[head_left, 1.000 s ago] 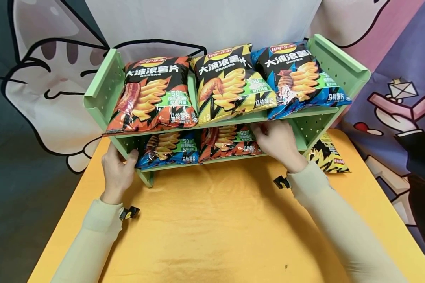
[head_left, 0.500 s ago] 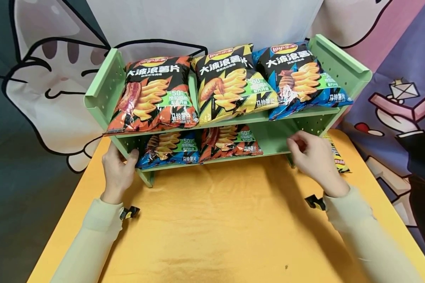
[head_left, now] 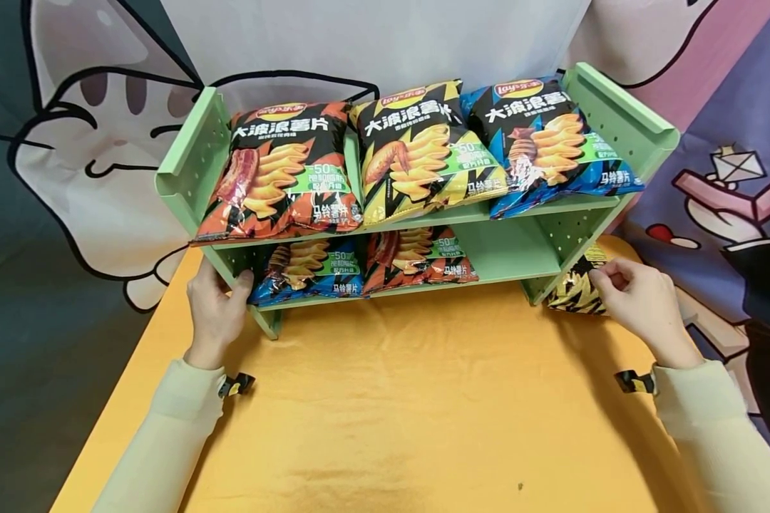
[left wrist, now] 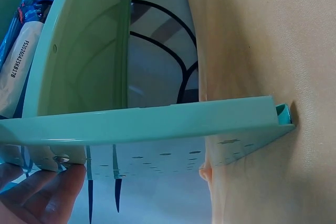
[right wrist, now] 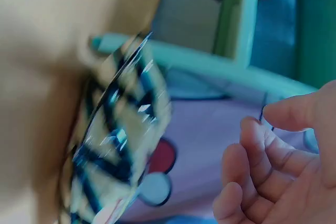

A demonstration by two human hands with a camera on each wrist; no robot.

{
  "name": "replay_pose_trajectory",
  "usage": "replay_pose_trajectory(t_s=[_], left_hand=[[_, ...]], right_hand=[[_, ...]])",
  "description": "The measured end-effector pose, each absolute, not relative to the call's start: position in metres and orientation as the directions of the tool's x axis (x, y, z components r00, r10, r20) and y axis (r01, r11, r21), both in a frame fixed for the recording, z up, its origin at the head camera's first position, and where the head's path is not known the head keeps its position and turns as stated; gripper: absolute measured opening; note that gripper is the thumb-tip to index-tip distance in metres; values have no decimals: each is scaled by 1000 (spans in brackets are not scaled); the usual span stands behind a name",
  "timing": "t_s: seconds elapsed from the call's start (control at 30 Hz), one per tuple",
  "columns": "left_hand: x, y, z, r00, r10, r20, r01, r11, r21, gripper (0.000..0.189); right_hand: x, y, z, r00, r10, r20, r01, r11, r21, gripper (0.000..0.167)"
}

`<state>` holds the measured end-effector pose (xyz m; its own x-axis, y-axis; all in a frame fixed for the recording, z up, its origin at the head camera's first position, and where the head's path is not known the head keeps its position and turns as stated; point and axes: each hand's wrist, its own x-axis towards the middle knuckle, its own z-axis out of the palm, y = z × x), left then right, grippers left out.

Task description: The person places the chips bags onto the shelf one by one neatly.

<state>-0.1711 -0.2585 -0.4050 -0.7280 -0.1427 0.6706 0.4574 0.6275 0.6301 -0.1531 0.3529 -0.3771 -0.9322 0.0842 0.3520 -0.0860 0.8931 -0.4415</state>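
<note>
A pale green two-tier shelf (head_left: 520,249) stands on the yellow table. My left hand (head_left: 218,310) grips its left side panel, thumb at the front edge; the left wrist view shows fingers (left wrist: 50,198) against the panel's outer face. My right hand (head_left: 644,303) is just right of the shelf with loosely bent fingers and nothing in them. It partly covers a yellow-and-black chip bag (head_left: 574,288) on the table beside the shelf's right leg. In the right wrist view that bag (right wrist: 123,135) lies left of the hand, apart from the fingers.
The upper tier bears a red chip bag (head_left: 282,171), a yellow one (head_left: 417,157) and a blue one (head_left: 545,142). Below are a blue bag (head_left: 311,267) and a red bag (head_left: 417,256), with bare shelf to their right. A printed cloth backdrop (head_left: 385,43) hangs behind.
My right hand has come out of the lower tier, leaving the red bag, and moved right to the yellow bag beside the shelf. My left hand stays on the side panel.
</note>
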Motion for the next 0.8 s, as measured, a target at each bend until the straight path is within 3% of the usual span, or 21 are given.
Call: replay_pose_trajectory(t_s=[0.27,0.5,0.8], left_hand=[[-173,-257,-405,-724,-143,675,470,615,633,46],[-174,-256,-405,-724,-134,676,482,604,635,47],[-173,-253,-403,-713,-139,687,486,607,628,49]], right_hand=[[-176,391,-391,-965,181,189,79,890,-450,47],[-201,415,-405,-983,161,-90,184,884,-430,95],[-222,426,-417,-936,128,-327,269,859,-436,98]])
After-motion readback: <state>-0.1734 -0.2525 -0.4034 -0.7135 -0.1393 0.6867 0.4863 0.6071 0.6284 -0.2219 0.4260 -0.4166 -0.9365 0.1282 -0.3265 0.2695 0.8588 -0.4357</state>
